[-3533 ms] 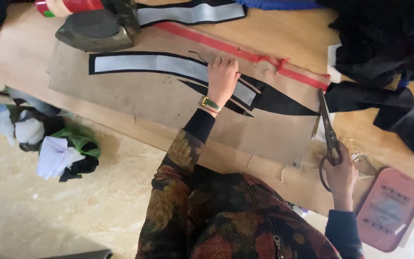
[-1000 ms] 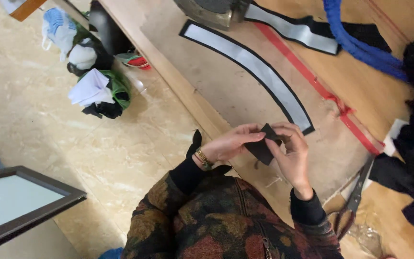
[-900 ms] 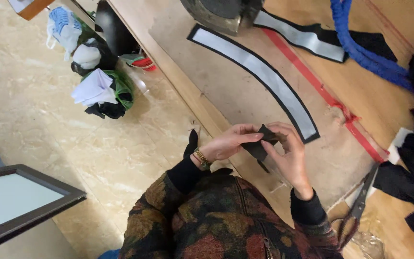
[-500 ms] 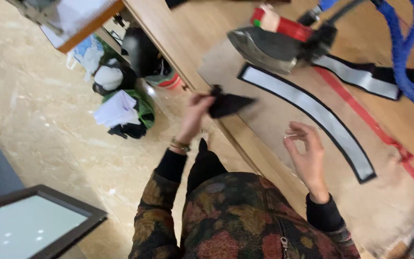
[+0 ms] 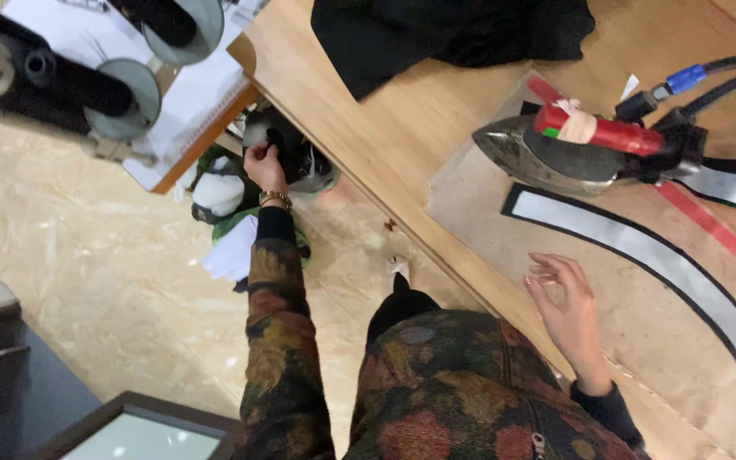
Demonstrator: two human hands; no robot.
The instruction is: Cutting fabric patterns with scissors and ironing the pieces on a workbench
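The left hand (image 5: 264, 166) now reaches down off the table edge to a heap of scraps (image 5: 287, 162) on the floor; half a second ago it was lifted over the table with a dark cloth piece pinched in it. Its fingers curl onto something dark at the top of the heap — whether that is the same piece, and whether it is gripped or already let go, the view does not show. Just below the hand lie white and green scraps (image 5: 236, 247); above it stand thread cones on a side stand (image 5: 121, 98).

The right hand (image 5: 566, 311) hovers loose and empty over the board (image 5: 641, 341), fingers spread, touching nothing. A second ago both hands held the dark piece together; now they are well apart, so the trimming of that piece looks finished and it seems to be going to the waste heap.

Just beyond the right hand's fingertips lies the curved strip (image 5: 649, 255) — grey with a black border, flat on the board. Farther out sits the iron (image 5: 572, 153), and past it a black cloth (image 5: 445, 34).
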